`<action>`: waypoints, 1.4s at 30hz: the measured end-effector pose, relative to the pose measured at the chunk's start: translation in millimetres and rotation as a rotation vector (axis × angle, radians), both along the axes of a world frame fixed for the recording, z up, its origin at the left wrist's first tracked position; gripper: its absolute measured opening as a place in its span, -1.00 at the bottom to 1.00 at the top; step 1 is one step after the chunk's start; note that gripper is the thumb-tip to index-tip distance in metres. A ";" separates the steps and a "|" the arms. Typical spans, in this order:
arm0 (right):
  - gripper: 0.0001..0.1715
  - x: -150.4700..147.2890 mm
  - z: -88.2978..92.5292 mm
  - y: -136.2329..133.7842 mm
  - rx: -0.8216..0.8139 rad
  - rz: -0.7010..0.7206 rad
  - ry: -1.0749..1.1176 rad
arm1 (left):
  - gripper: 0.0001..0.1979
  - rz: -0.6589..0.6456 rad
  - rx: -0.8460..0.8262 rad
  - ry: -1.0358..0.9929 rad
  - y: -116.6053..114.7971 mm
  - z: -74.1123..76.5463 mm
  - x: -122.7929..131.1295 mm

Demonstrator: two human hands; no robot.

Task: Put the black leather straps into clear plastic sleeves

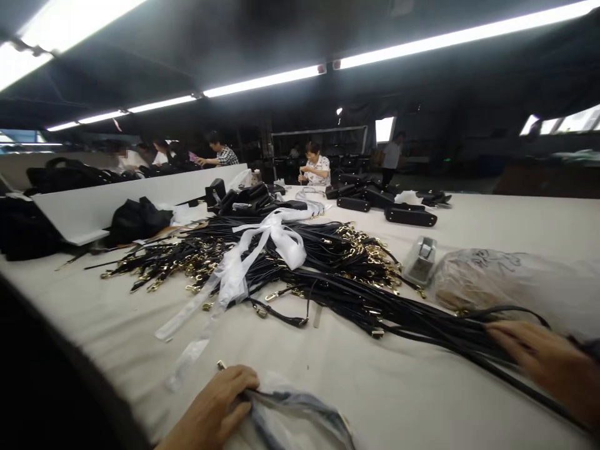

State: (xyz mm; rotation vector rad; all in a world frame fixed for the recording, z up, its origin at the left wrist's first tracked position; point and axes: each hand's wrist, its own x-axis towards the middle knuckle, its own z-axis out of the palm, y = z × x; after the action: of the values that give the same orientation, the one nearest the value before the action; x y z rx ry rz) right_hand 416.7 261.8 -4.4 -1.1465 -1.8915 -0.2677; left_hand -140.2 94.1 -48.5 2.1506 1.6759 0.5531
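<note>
Plastic-sleeved strap (304,400) by the desk (398,394)'s near side is pinched in the curled left hand (218,403); black straps (417,312) are partly covered by the right hand (548,359), grip can't be told. Gold clasps (370,250) could get snagged if straps are yanked.

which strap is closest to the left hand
The plastic-covered strap held in the left hand; it lies apart from the piled black straps, which are farther from that hand.
</note>
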 end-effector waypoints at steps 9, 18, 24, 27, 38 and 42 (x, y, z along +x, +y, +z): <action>-0.60 -318.7 -41.7 47.6 -0.223 0.557 -0.702 | -0.78 0.234 0.320 0.128 -16.4 -29.4 -64.5; -0.33 -277.8 -41.0 7.6 -0.627 0.509 -0.780 | -0.93 0.671 0.026 0.268 3.0 6.9 -105.6; -0.73 -303.8 -36.9 -17.0 -0.880 0.406 -0.694 | -0.86 0.731 -0.001 0.037 -7.9 8.7 -117.3; -0.75 -334.5 -47.9 -20.7 -0.709 0.438 -0.698 | -0.83 0.817 -0.021 -0.098 -24.7 0.6 -128.2; -0.74 -394.5 -76.5 -36.5 -0.400 0.503 -0.463 | -0.96 0.838 -0.031 -0.022 -28.1 5.0 -120.1; -0.72 -396.4 -82.6 -40.9 -0.408 0.466 -0.362 | -0.86 0.741 -0.057 -0.047 -16.0 7.3 -121.5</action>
State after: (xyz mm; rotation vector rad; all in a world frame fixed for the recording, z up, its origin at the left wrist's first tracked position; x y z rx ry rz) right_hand 20.3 220.9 -87.0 -0.9109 -2.5526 0.1941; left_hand -261.7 78.2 -41.1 1.4072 2.4070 0.7196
